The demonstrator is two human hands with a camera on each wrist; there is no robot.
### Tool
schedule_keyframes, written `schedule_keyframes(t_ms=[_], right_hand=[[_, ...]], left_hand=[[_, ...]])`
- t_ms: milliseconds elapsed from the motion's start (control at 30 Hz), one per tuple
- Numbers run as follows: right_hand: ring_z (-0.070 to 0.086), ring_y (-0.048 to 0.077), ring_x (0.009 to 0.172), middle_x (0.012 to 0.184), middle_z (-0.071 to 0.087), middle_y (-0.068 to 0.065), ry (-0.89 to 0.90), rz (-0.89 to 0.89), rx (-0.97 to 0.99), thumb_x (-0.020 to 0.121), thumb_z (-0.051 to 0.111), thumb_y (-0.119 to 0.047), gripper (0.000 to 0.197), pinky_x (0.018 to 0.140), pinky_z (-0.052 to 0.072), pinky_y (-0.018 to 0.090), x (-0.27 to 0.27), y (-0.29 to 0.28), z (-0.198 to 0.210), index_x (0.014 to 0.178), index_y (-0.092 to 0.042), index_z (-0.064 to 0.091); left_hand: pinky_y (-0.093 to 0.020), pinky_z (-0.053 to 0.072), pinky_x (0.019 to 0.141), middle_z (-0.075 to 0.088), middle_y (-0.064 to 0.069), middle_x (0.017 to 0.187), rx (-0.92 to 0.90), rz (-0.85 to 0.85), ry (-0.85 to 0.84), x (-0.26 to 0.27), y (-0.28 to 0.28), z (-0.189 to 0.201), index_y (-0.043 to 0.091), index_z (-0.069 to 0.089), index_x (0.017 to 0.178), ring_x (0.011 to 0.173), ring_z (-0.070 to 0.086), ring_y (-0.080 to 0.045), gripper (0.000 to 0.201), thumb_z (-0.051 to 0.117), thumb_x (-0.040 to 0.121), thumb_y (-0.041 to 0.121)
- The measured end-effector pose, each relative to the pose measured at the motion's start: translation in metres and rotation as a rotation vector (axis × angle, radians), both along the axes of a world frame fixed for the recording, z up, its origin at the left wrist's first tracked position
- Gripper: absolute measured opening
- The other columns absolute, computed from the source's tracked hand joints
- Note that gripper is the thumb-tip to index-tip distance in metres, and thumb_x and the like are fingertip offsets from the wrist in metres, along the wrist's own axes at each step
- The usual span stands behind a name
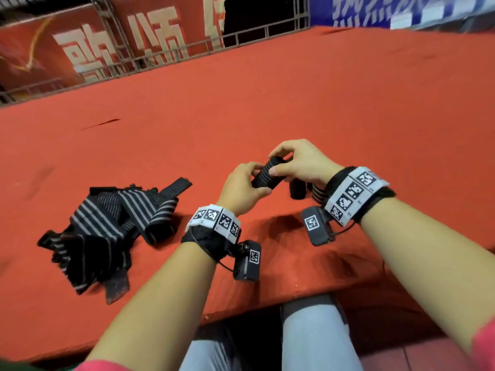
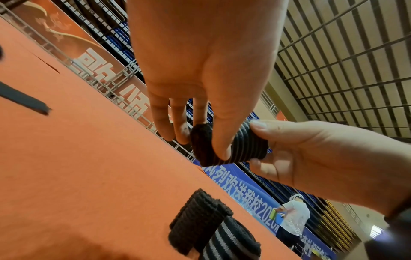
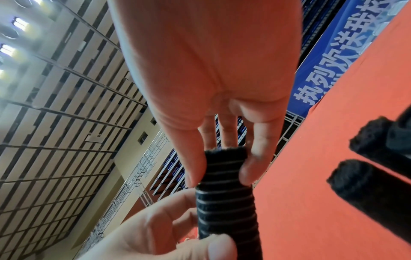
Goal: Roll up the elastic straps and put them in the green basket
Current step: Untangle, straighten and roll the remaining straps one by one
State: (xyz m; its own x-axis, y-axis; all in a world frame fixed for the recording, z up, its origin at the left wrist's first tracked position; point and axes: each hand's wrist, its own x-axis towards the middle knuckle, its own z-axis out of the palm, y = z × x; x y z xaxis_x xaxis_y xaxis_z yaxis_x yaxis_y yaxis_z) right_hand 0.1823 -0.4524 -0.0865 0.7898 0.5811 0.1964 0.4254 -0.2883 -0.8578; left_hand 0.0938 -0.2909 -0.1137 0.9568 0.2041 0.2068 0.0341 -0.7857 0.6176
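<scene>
A rolled black elastic strap with thin grey stripes (image 1: 267,174) is held above the red table between both hands. My left hand (image 1: 258,181) grips its near end with thumb and fingers. My right hand (image 1: 276,163) pinches its far end. The left wrist view shows the left hand (image 2: 200,144) on the roll (image 2: 246,146). In the right wrist view the right hand (image 3: 222,176) pinches the top of the roll (image 3: 227,204). A loose pile of unrolled striped straps (image 1: 107,226) lies to the left. Finished rolls (image 1: 297,187) lie under my right wrist.
The red-covered table (image 1: 294,97) stretches far ahead, with a metal railing (image 1: 160,60) and banners beyond its far edge. Its front edge lies just over my lap. Two rolls (image 2: 195,223) lie close below the hands. A person (image 2: 293,216) stands far off.
</scene>
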Motion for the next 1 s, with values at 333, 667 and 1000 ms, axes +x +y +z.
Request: schedule_keyframes(t_ms=[333,667,1000], right_hand=[[0.068,0.029,0.078,0.095,0.059,0.002,-0.014,-0.309,-0.001,0.074,0.08,-0.001,0.032,0.064,0.062,0.041,0.128,-0.034,0.003,0.099,-0.019,0.07],[0.067,0.032,0.088,0.108,0.064,0.009,-0.018,-0.377,-0.264,0.077,0.068,-0.001,0.035,0.075,0.061,0.046,0.167,-0.063,-0.03,0.109,-0.013,0.072],[0.057,0.02,0.093,0.115,0.069,0.008,-0.055,-0.243,-0.613,0.079,0.068,0.003,0.039,0.08,0.049,0.029,0.171,-0.069,-0.051,0.114,-0.014,0.072]], left_hand=[[-0.036,0.044,0.101,0.05,-0.009,0.137,-0.049,-0.031,0.19,0.097,-0.025,-0.022,0.018,0.041,0.144,0.122,0.053,-0.022,0.068,0.072,0.087,0.037],[-0.033,0.044,0.098,0.054,-0.009,0.134,0.054,-0.114,0.262,0.13,-0.037,-0.048,0.022,0.043,0.144,0.119,0.055,-0.025,0.076,0.079,0.079,0.031],[-0.038,0.045,0.096,0.059,-0.008,0.118,0.101,-0.077,0.18,0.14,-0.039,-0.063,0.019,0.057,0.126,0.111,0.056,-0.028,0.045,0.072,0.084,0.022]])
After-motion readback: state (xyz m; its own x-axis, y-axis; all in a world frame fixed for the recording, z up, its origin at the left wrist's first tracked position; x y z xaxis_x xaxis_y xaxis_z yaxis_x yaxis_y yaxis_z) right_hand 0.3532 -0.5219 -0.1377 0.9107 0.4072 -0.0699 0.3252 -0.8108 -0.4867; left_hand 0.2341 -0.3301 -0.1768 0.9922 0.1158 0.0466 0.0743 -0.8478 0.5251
